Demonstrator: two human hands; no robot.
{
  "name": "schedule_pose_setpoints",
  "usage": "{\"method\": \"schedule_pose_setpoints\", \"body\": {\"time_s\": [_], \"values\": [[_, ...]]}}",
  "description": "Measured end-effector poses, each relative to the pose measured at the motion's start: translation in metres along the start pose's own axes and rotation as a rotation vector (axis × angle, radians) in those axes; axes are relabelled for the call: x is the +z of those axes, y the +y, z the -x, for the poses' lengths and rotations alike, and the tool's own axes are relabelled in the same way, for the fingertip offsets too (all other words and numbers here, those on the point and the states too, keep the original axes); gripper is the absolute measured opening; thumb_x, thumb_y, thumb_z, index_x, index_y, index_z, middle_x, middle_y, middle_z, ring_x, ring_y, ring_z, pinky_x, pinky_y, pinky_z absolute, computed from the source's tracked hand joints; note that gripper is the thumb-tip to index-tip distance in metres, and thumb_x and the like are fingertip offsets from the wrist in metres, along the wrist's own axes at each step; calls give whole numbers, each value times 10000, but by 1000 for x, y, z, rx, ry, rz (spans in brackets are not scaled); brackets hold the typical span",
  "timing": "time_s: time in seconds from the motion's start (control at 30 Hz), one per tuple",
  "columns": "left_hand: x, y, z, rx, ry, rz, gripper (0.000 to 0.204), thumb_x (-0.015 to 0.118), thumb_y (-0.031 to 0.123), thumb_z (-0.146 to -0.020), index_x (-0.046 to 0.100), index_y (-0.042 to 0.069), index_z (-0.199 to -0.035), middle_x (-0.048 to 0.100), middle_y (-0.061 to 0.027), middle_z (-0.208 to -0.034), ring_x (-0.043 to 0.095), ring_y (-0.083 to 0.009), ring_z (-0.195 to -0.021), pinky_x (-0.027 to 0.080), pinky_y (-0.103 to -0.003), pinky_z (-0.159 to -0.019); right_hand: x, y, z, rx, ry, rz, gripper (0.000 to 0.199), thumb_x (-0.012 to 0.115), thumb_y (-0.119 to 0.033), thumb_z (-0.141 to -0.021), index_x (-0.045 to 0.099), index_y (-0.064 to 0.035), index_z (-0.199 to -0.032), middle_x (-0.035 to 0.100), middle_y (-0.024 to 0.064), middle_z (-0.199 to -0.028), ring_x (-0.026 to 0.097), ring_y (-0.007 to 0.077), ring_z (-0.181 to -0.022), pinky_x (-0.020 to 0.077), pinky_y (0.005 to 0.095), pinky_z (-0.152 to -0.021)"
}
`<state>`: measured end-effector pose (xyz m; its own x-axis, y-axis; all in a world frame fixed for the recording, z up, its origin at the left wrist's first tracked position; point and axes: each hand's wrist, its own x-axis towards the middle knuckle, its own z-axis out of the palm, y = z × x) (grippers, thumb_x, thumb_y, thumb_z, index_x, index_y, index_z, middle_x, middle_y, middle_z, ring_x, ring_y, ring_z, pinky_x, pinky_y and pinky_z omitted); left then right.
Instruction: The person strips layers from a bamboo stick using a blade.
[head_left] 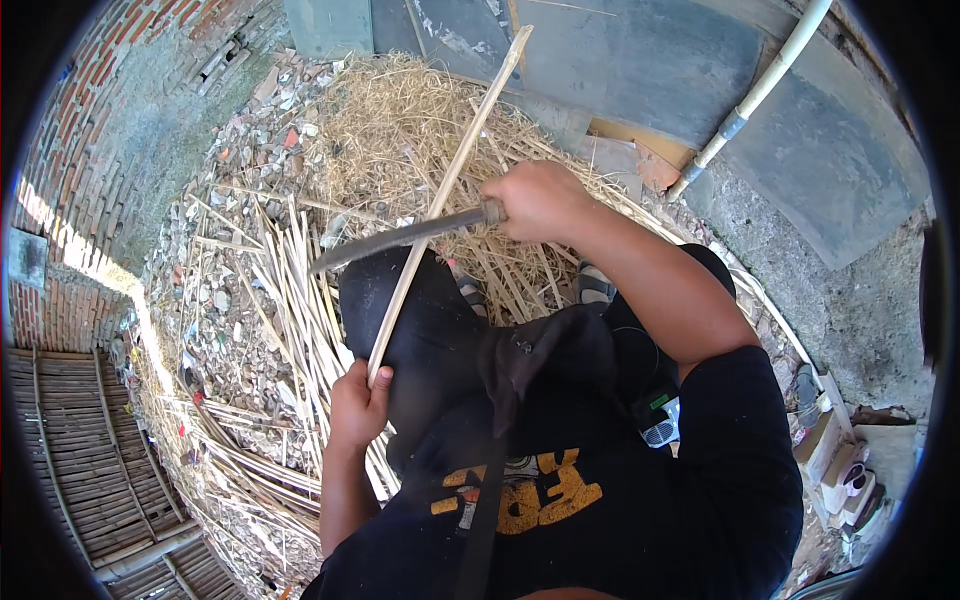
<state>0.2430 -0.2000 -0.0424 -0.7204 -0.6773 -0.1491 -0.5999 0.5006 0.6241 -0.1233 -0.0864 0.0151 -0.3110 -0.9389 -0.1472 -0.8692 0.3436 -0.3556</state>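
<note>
My left hand [359, 402] is closed round the lower end of a long pale bamboo strip [455, 165], which slants up and away to the right across my thigh. In my right hand [540, 203] is the handle of a machete [400, 237], gripped in a fist. Its dark blade points left and crosses the strip about midway, appearing to touch it. Beyond the strip lies a heap of curly bamboo shavings [400, 120]. To the left of my leg, a bundle of split bamboo strips [300, 270] rests on the ground.
Rubble and stones [215, 290] cover the ground at left, below a brick wall [90, 150]. A woven bamboo panel [90, 450] stands at lower left. Grey sheets [640, 70] and a white pipe [760, 95] line the far right. Shoes [850, 480] sit at right.
</note>
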Motion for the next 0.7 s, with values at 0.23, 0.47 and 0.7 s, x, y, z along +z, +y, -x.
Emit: {"method": "schedule_pose_setpoints", "body": {"time_s": [0.23,0.47,0.7], "values": [[0,14,1,15,68,-132,468,622,388,-1017,524,-10,-790,578,-241,-625,585,-472,-603,449,-491,-572,8,13,-8,58,96,-67,207,684,-160,-799,725,-126,-1000,731,124,-903,722,320,-927,577,462,-823],[0,22,-3,4,37,-90,468,631,388,-1013,527,-9,-789,572,-238,-617,584,-462,-593,446,-481,-559,21,30,-16,89,167,-129,230,678,-153,-801,716,-135,-1027,730,127,-901,721,327,-905,576,480,-803],[0,8,2,37,40,-89,477,619,403,-1019,524,-10,-800,569,-228,-614,586,-446,-586,449,-468,-563,17,10,-9,-22,142,-22,206,673,-158,-806,717,-138,-1006,726,126,-875,720,319,-888,569,478,-779]]}}
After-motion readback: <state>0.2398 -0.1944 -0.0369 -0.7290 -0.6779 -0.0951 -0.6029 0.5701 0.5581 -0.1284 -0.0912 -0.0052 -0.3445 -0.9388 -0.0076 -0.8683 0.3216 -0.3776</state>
